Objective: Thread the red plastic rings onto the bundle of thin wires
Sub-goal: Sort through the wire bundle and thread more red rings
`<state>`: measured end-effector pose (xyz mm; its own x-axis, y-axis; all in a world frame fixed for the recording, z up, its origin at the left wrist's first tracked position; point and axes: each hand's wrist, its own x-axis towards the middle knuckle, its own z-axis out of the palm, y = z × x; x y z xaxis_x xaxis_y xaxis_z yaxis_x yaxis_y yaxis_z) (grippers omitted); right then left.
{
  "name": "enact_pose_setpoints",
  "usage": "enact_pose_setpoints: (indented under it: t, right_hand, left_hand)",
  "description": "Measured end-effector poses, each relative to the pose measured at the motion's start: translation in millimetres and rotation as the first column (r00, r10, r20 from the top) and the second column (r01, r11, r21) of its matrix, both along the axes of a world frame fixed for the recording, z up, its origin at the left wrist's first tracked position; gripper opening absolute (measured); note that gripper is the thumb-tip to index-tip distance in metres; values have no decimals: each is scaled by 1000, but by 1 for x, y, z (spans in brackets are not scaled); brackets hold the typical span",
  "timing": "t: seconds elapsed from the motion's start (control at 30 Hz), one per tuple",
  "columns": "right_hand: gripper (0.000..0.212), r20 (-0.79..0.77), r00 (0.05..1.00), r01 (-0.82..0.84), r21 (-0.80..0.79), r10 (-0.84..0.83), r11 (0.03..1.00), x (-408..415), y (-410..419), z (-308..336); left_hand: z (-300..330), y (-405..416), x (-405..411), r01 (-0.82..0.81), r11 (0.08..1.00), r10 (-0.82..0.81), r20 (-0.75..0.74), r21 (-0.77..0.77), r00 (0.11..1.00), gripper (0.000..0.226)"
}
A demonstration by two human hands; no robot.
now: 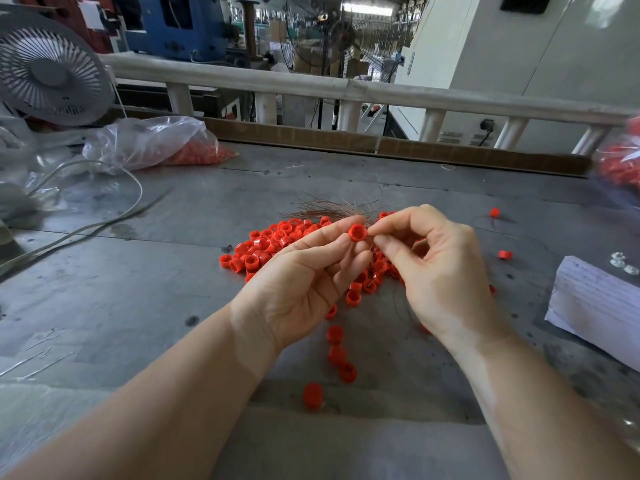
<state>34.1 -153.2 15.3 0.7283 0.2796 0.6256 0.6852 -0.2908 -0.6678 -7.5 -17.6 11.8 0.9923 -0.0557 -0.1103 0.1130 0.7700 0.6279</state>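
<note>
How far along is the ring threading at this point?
Done: a few rings hang in a line below the hands, apparently already strung. In hand: the left hand pinches one red ring while the right hand holds the wire bundle at it. Left: a large loose pile on the table.

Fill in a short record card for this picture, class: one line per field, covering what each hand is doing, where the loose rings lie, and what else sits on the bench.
left hand: left hand pinches one red ring between thumb and fingers
right hand: right hand pinches the thin wires right beside that ring
loose rings: pile of red rings on the grey bench, behind and under the hands
strays: a few single rings nearer the camera
left of bench: plastic bag with red parts, desk fan
right of bench: stack of paper
</note>
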Motion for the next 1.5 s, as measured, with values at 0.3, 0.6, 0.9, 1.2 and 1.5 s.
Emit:
enact_pose_setpoints:
  t: [0.3,0.6,0.9,1.2,1.5]
  right_hand:
    - [32,-41,999,-27,58,30,998,-1,0,2]
    - [14,66,997,35,-38,-32,999,-1,0,-2]
    - [10,139,989,66,-76,-55,995,-3,-1,0]
    - [11,179,982,76,-95,-58,993,-1,0,-4]
    - [15,103,993,68,-67,-61,995,-1,-1,-3]
  left_hand:
    - [1,-1,-2,-6,1000,6,-18,-5,1000,26]
    - [3,-1,-2,-21,1000,22,-49,8,999,23]
    - [3,0,-2,-9,1000,10,-67,17,998,25]
    - [1,0,-1,-69,997,72,-63,42,995,26]
    - [0,0,1,-50,998,53,-72,39,996,29]
